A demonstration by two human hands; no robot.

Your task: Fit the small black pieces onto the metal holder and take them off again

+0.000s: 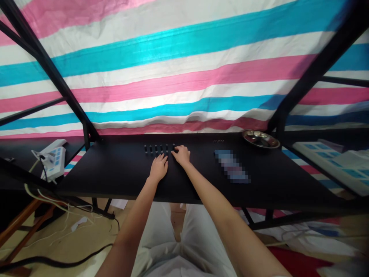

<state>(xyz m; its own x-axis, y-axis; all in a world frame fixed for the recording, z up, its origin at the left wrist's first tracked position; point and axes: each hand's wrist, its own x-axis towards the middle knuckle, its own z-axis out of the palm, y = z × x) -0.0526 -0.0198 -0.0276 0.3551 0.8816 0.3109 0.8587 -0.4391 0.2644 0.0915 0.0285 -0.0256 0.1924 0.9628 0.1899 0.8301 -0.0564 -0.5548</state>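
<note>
Several small dark cylinders point(156, 148), about the size of batteries, stand upright in a row on the black table point(115, 169). Their exact kind is too small to tell. My left hand point(159, 167) rests on the table just in front of the row, fingers stretched forward and holding nothing. At the row's right end, the thumb and fingers of my right hand point(181, 155) close in a pinch at the rightmost cylinder point(173, 146), which stands a little apart from the others. The fingers partly cover its lower part.
A round shiny metal plate point(261, 139) sits at the back right, with a few tiny pieces point(219, 141) left of it. A blurred-out flat item point(232, 166) lies nearer. Power strips point(56, 163) stand at the left; black frame posts point(62, 90) flank the table before a striped sheet point(178, 77).
</note>
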